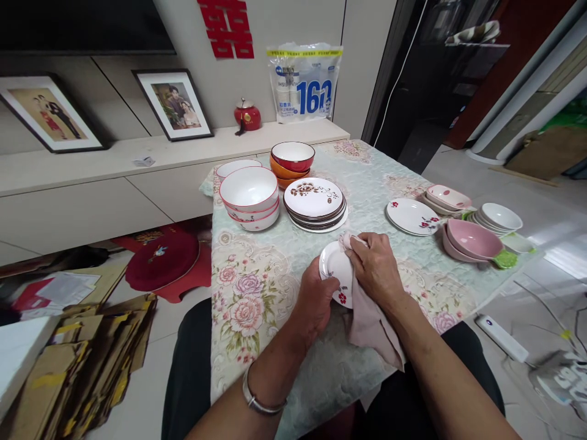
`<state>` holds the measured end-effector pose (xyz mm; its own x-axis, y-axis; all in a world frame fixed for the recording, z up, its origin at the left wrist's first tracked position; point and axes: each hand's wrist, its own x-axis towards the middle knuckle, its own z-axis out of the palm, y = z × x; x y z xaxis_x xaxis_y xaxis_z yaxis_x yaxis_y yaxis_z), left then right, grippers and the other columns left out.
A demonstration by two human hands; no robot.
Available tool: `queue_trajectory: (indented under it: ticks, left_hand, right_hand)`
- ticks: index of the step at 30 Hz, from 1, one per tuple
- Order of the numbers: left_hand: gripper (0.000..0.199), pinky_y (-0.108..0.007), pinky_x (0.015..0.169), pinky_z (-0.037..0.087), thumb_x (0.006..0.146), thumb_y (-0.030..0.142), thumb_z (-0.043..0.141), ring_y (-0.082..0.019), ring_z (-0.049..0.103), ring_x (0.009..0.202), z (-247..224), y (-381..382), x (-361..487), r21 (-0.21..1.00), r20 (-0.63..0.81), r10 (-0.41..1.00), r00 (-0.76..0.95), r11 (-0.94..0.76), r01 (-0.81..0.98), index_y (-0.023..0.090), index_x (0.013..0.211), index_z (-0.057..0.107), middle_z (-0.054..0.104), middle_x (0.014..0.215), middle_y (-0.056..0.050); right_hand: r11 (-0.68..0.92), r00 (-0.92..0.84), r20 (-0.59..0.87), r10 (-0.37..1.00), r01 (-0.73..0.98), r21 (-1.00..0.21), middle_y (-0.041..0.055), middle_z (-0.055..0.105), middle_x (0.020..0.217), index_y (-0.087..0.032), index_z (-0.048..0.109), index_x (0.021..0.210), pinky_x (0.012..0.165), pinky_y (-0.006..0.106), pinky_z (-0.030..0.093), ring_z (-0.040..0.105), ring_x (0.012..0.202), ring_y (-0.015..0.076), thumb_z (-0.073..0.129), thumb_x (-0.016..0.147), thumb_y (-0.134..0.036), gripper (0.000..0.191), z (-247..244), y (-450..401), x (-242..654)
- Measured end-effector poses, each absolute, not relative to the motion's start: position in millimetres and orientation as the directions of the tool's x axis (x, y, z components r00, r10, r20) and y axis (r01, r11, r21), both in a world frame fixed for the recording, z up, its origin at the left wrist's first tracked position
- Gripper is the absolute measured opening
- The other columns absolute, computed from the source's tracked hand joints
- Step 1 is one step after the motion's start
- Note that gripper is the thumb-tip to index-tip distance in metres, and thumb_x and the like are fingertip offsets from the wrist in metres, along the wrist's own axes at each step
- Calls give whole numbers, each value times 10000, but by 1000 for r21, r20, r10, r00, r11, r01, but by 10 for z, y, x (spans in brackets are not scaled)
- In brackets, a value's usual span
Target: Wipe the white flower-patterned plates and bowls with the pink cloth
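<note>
My left hand (316, 296) grips the left edge of a small white plate (331, 261) with red flowers, thumb on its face. The plate is tilted above the front of the table. Over its right side, my right hand (376, 264) is closed on a pinkish cloth (372, 327), pressing it against the rim. Part of the cloth hangs down toward my lap. Just beyond my hands stands a stack of white plates (314, 198) with brown flowers. To its left are stacked white bowls (250, 190) with red rims.
Red and orange bowls (293, 157) stand behind the plate stack. At the right are flowered plates (411, 216), pink bowls (474, 238) and small white bowls (501, 217) near the table edge. Flattened cardboard (87, 360) and a red stool (162, 256) are at the left.
</note>
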<state>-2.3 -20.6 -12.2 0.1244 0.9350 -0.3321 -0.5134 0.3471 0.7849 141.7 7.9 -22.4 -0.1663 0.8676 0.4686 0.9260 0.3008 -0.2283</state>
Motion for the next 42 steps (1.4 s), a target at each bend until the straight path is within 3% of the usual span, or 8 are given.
queue_trajectory:
  ticks: [6, 13, 19, 21, 25, 31, 36, 42]
  left_hand:
    - [472, -254, 612, 452, 501, 66, 540, -153, 591, 683, -127, -219, -27, 814, -278, 948, 152, 317, -487, 158, 953, 642, 664, 773, 6]
    - [451, -258, 594, 442, 487, 75, 541, -149, 569, 644, -98, -207, -36, 810, -332, 927, 175, 376, -451, 153, 920, 644, 648, 731, 6]
    - [433, -248, 607, 448, 515, 68, 557, -144, 587, 668, -151, -206, -31, 825, -274, 947, 165, 320, -466, 161, 933, 626, 654, 762, 7]
    - [414, -244, 591, 438, 510, 65, 558, -137, 572, 643, -155, -202, -33, 826, -287, 943, 170, 333, -455, 155, 908, 629, 638, 726, 13]
    - [447, -261, 586, 444, 513, 75, 559, -148, 567, 629, -143, -208, -44, 822, -294, 930, 219, 363, -439, 150, 943, 656, 648, 714, 11]
    - [637, -280, 628, 478, 498, 78, 571, -190, 630, 725, -143, -216, -24, 824, -308, 943, 127, 332, -459, 156, 1127, 640, 700, 805, -9]
    - [592, -263, 600, 460, 486, 80, 541, -191, 636, 720, -159, -200, -16, 817, -308, 941, 138, 336, -468, 161, 1063, 647, 692, 758, 0]
    - [488, -256, 579, 443, 503, 73, 540, -149, 583, 629, -188, -203, -30, 832, -270, 950, 156, 312, -459, 168, 972, 637, 651, 724, 18]
  right_hand:
    - [580, -436, 444, 783, 769, -267, 116, 598, 1299, -241, 630, 1259, 922, 441, 422, 478, 1166, 284, 482, 1015, -304, 292, -165, 23, 1296]
    - [325, -202, 402, 893, 908, -264, 134, 649, 1194, -221, 650, 1250, 860, 465, 414, 494, 1108, 314, 471, 1012, -305, 309, -228, 85, 1428]
    - [595, -448, 432, 783, 744, -305, 107, 621, 1316, -263, 652, 1249, 980, 474, 416, 490, 1231, 288, 483, 1016, -302, 289, -200, 36, 1322]
    - [560, -399, 431, 810, 745, -362, 115, 641, 1264, -250, 659, 1251, 963, 459, 446, 532, 1171, 281, 488, 1010, -291, 298, -216, 57, 1341]
    - [370, -201, 359, 912, 780, -505, 89, 643, 940, -212, 696, 1209, 812, 363, 505, 605, 918, 239, 507, 987, -283, 301, -257, 113, 1451]
    - [255, -85, 352, 932, 844, -471, 73, 607, 845, -194, 688, 1250, 730, 341, 481, 596, 825, 234, 505, 981, -314, 347, -306, 129, 1498]
    - [333, -174, 435, 884, 885, -324, 149, 641, 1141, -213, 697, 1198, 867, 443, 469, 539, 1061, 302, 500, 989, -309, 303, -287, 101, 1461]
    - [590, -449, 428, 784, 752, -293, 111, 590, 1346, -255, 662, 1221, 948, 463, 440, 476, 1224, 295, 508, 1009, -346, 277, -205, 51, 1388]
